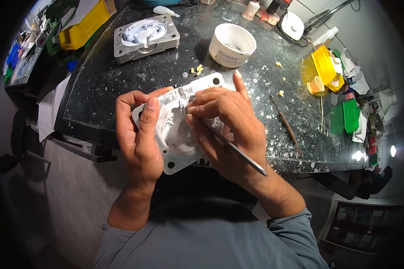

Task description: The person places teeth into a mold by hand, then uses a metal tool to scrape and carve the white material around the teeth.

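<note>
My left hand (141,127) grips the left edge of a metal flask half (177,163), its thumb on the top face. White plaster (168,130) fills the middle of this plate, which is tilted above the bench's front edge. In my right hand (233,127) is a slim metal tool (244,158), pinched like a pen. The tool's tip is hidden behind my fingers at the plaster. Beyond, a second metal flask half (146,50) with plaster in it lies on the bench, beside a white labelled tub (231,56).
A brown-handled tool (286,125) lies on the dark bench (98,101) at the right. Small yellowish pieces (199,69) are scattered near the tub. Yellow bins (322,65) and a green bin (350,115) stand at the right; another yellow bin (83,29) is at the back left.
</note>
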Demonstrator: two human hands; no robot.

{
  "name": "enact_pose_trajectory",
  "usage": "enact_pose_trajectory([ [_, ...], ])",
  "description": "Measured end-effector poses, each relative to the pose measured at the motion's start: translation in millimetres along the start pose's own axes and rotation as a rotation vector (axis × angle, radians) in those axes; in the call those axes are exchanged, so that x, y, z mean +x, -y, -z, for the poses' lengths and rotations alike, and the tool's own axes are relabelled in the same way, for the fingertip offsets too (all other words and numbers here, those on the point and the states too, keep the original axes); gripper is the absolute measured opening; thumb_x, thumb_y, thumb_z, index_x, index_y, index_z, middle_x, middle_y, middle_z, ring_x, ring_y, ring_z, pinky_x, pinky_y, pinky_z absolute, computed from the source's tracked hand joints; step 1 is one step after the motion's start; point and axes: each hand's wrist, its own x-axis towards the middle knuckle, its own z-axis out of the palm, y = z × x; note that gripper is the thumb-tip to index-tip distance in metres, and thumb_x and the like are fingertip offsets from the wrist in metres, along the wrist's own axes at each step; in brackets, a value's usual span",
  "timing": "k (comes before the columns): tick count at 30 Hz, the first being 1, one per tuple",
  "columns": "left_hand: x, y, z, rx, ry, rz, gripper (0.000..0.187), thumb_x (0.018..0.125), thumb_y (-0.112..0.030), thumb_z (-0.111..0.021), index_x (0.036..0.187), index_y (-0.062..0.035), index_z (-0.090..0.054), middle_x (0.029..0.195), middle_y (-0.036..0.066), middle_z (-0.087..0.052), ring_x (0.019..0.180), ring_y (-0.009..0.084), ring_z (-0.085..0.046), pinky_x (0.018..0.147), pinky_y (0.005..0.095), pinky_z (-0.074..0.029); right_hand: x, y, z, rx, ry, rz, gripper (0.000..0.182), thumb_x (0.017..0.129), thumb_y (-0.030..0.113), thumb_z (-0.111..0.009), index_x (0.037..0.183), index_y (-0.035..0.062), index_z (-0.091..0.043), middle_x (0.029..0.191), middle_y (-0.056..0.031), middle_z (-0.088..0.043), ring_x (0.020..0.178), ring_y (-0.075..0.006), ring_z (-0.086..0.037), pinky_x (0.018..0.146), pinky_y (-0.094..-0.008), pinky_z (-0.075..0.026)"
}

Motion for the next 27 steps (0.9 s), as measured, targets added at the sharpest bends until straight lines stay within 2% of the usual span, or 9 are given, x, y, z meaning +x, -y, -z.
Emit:
enact_pose_trajectory([
  [2,-1.0,1.2,2.9,0.03,0.01,-0.006,0.016,0.109,-0.014,-0.05,0.118,-0.001,-0.048,0.124,0.029,-0.068,0.113,0.0207,-0.064,0.104,0.0329,-0.047,-0.3,0.6,-0.4,0.001,-0.012,0.024,0.018,0.083,0.003,-0.075,0.097,0.0086,-0.063,0.096,-0.0046,-0.065,0.102,-0.0243,-0.068,0.123,-0.06,-0.028],
  [6,-2.6,-2.2,0.1,0.035,0.011,-0.015,0.016,0.109,-0.014,-0.05,0.118,-0.0011,-0.048,0.124,0.029,-0.067,0.113,0.0211,-0.064,0.104,0.033,-0.047,7.8,5.4,10.7,0.0,0.094,-0.034,0.017,0.081,-0.002,-0.079,0.091,0.0075,-0.068,0.098,-0.0036,-0.073,0.103,-0.0205,-0.073,0.126,-0.0565,-0.024],
  [8,-1.9,-3.2,-2.0,0.022,-0.011,-0.011,0.013,0.11,-0.013,-0.051,0.116,-0.0018,-0.046,0.12,0.026,-0.069,0.104,0.0143,-0.062,0.096,0.0293,-0.049,12.3,3.2,16.0,-0.032,0.136,-0.018,0.017,0.081,-0.002,-0.078,0.09,0.0078,-0.067,0.098,-0.0034,-0.073,0.103,-0.0203,-0.073,0.127,-0.0567,-0.023],
  [17,-1.0,-4.7,-2.7,0.022,-0.03,0.013,0.012,0.109,-0.013,-0.052,0.115,-0.0027,-0.048,0.12,0.023,-0.07,0.104,0.0146,-0.062,0.096,0.03,-0.049,30.2,-6.6,34.5,-0.195,0.367,0.159,0.02,0.077,0.0,-0.078,0.088,0.0092,-0.064,0.091,-0.0013,-0.067,0.097,-0.0213,-0.072,0.127,-0.0568,-0.026],
  [20,-1.4,-6.3,-4.0,0.017,-0.033,0.022,0.012,0.109,-0.013,-0.052,0.115,-0.0035,-0.048,0.12,0.023,-0.07,0.104,0.015,-0.062,0.097,0.0302,-0.048,33.6,-10.8,35.9,-0.249,0.357,0.265,0.018,0.08,0.003,-0.077,0.089,0.0109,-0.064,0.091,-0.001,-0.066,0.101,-0.0196,-0.071,0.128,-0.0556,-0.026],
  [22,-1.8,-4.5,-1.0,0.026,-0.019,0.024,0.013,0.109,-0.015,-0.052,0.116,-0.0034,-0.049,0.122,0.023,-0.069,0.107,0.0175,-0.062,0.1,0.0318,-0.048,38.6,-13.8,38.5,-0.36,0.394,0.449,0.015,0.081,0.008,-0.075,0.088,0.0117,-0.063,0.096,-0.0008,-0.066,0.109,-0.0195,-0.069,0.129,-0.0543,-0.028],
  [23,-1.5,-2.9,0.6,0.031,-0.002,0.028,0.015,0.109,-0.017,-0.051,0.116,-0.0034,-0.05,0.123,0.023,-0.068,0.11,0.02,-0.063,0.103,0.0333,-0.047,40.4,-20.1,42.7,-0.375,0.434,0.563,0.012,0.082,0.013,-0.072,0.088,0.012,-0.062,0.101,-0.0015,-0.066,0.116,-0.0215,-0.067,0.126,-0.0527,-0.035],
  [25,0.5,-1.3,2.0,0.03,0.007,0.012,0.014,0.109,-0.016,-0.051,0.116,-0.0041,-0.05,0.123,0.023,-0.069,0.11,0.0191,-0.063,0.102,0.0328,-0.047,40.7,-38.0,44.5,-0.294,0.436,0.706,0.027,0.076,0.014,-0.07,0.103,0.012,-0.066,0.104,-0.0057,-0.061,0.109,-0.0234,-0.065,0.127,-0.0514,-0.034],
  [27,0.1,-1.7,0.9,0.021,0.017,0.034,0.013,0.109,-0.016,-0.051,0.116,-0.0042,-0.05,0.122,0.023,-0.069,0.11,0.0189,-0.063,0.102,0.0323,-0.047,39.3,-37.9,39.5,-0.266,0.412,0.679,0.028,0.075,0.014,-0.07,0.102,0.0113,-0.065,0.106,-0.0062,-0.062,0.11,-0.0242,-0.065,0.126,-0.0512,-0.036],
])
